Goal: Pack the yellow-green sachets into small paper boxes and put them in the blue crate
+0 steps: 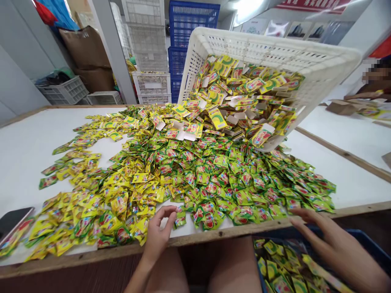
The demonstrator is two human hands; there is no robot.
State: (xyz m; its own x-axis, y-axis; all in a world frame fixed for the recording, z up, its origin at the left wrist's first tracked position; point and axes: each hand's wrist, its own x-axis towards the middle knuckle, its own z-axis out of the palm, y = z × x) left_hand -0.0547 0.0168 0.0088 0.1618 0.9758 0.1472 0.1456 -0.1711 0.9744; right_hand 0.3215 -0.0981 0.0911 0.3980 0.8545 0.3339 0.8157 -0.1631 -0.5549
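Note:
A broad heap of small green packets (220,179) and yellow packets (122,183) covers the middle of the white table (18,150). At the table's front edge, my left hand (161,228) has its thumb and forefinger closed on the edge of a green packet (180,216). My right hand (330,244) is over the front edge at the right, its fingers apart and nothing seen between them. Below it is a blue bin (363,236) holding yellow and green packets. A tilted white basket (324,73) spills small yellow boxes (216,118) onto the heap.
A phone (15,221) lies at the table's left front corner. White crates (146,44) and blue crates (194,24) are stacked behind the table. A wooden strip (345,154) crosses the right side. Part of a blurred person (375,83) shows at the far right.

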